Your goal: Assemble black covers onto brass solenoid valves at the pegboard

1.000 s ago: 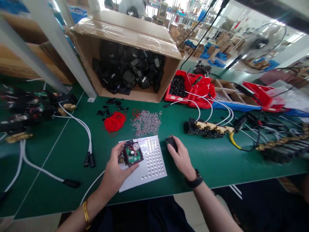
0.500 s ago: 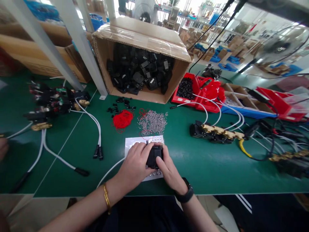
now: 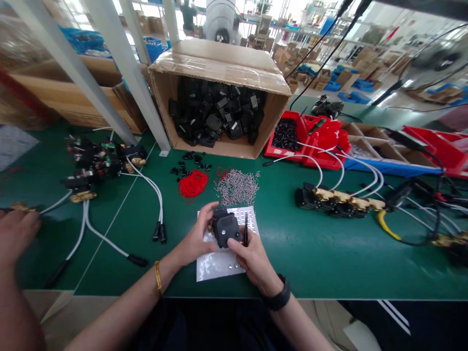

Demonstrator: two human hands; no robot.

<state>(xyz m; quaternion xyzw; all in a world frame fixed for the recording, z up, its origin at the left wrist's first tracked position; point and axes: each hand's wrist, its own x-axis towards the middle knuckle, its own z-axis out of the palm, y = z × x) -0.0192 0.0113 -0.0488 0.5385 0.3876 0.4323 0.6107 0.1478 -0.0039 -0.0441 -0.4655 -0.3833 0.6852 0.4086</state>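
A boxy black plastic housing [image 3: 227,230], with a small silver round spot on its face and some brass at its left edge, is held over a white sheet [image 3: 210,268]. My right hand [image 3: 256,258] grips it from the right, thumb on the front. A slim black tool [image 3: 246,228] stands upright at the fingers of that same hand; its kind is unclear. My left hand [image 3: 195,239] is spread around the housing's left side, thumb and forefinger apart. Small silver round pieces [image 3: 231,266] dot the sheet.
Behind the sheet lie small screws [image 3: 238,187], red rings [image 3: 193,184] and black bits [image 3: 188,161]. A carton [image 3: 219,63] of black housings stands beyond. Red bins [image 3: 283,148] and brass-fitted assemblies [image 3: 336,199] are rightward. Cabled assemblies [image 3: 98,158] and another person's hand [image 3: 18,234] are leftward.
My left hand has loosened from the housing and spread its fingers. The housing now shows a broad face with a silver spot. The other person's hand reaches further into view.
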